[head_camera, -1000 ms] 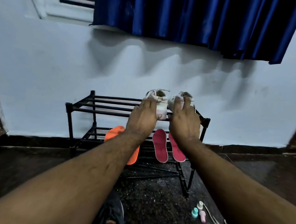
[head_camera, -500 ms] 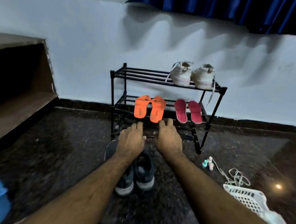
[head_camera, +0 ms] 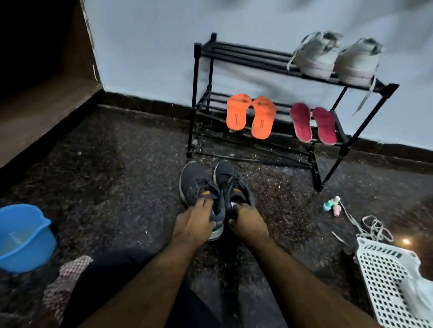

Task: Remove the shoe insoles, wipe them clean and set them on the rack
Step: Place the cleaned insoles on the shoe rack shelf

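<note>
Half a second ago both hands hovered flat above the dark shoes, near the rack's foot; a second ago they were up on the white shoes on the top shelf. Now they have dropped onto the dark pair, which I judge opens the third round: two pairs of insoles already lie on the rack (head_camera: 288, 78), so this pair is next to be emptied. The rack stands well beyond the hands, with the white shoes (head_camera: 338, 58) on its top shelf, to the right. On the shelf below, the orange insoles (head_camera: 251, 115) lie straight ahead of the hands and the red insoles (head_camera: 313, 123) further right. The bucket (head_camera: 13, 236) sits well to the left, the cloth (head_camera: 67, 279) beside the left forearm, the basket (head_camera: 391, 281) to the right. The left hand (head_camera: 193, 225) grips the heel of the left dark shoe (head_camera: 200, 191), fingers over the collar. The right hand (head_camera: 250, 221) holds the right dark shoe (head_camera: 230, 182) at its opening, fingertips curled in. Their insoles are presumably still inside, hidden under the fingers.
</note>
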The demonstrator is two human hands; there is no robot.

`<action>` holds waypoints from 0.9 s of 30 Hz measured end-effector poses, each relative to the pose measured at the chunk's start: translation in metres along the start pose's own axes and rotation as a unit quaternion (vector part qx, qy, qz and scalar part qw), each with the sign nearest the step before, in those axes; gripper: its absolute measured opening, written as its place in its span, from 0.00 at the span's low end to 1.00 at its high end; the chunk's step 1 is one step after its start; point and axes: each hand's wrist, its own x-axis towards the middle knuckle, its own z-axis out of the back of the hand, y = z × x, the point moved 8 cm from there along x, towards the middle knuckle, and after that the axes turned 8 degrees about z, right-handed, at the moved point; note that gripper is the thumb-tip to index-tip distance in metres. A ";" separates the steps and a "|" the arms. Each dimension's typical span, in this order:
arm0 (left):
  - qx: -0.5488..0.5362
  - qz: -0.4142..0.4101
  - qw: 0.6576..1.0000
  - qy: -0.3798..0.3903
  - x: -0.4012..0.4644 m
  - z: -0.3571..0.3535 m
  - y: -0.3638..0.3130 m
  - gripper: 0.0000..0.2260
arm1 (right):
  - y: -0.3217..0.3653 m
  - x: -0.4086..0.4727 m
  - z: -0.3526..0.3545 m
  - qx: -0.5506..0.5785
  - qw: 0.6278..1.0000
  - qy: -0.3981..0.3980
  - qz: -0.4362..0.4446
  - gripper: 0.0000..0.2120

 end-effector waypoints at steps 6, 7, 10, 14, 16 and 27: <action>0.065 0.023 0.996 0.048 0.005 -0.022 -0.009 0.18 | -0.014 0.003 -0.035 -0.036 0.997 0.004 -0.065 0.08; 0.067 0.022 0.996 0.049 0.007 -0.025 -0.009 0.19 | -0.015 0.004 -0.041 -0.030 0.997 0.005 -0.065 0.08; 0.069 0.023 0.996 0.060 0.014 -0.030 -0.012 0.22 | -0.017 0.004 -0.044 -0.036 0.996 -0.016 -0.077 0.13; 0.092 0.029 0.994 0.050 0.009 -0.030 -0.011 0.26 | -0.015 0.000 -0.038 -0.034 0.997 -0.028 -0.057 0.11; 0.095 0.020 0.993 0.061 0.004 -0.029 -0.015 0.24 | -0.016 -0.007 -0.032 -0.034 0.998 -0.034 -0.047 0.09; 0.087 -0.067 0.990 -0.089 -0.055 0.018 -0.044 0.09 | -0.014 -0.084 0.018 -0.001 0.993 -0.118 0.009 0.09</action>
